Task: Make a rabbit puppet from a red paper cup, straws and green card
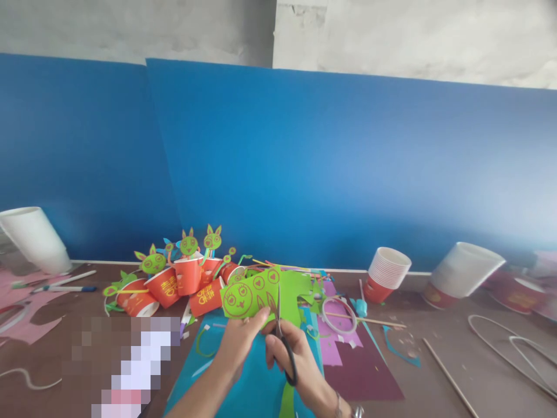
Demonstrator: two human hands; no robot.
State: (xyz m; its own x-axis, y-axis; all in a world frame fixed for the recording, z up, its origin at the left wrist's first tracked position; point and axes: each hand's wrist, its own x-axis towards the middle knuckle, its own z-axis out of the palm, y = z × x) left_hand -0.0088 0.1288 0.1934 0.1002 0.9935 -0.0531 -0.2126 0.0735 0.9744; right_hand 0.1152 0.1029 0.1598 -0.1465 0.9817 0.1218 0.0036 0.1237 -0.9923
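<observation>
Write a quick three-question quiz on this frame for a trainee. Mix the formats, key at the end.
1. Short answer: which hand holds the black-handled scissors?
2. True or false: the left hand is holding the green sheet with drawings on it.
3. Multiple choice: what is the main color of the cups just below the eared green faces? A) blue B) red C) yellow

Key: 1. the right hand; 2. true; 3. B
</observation>
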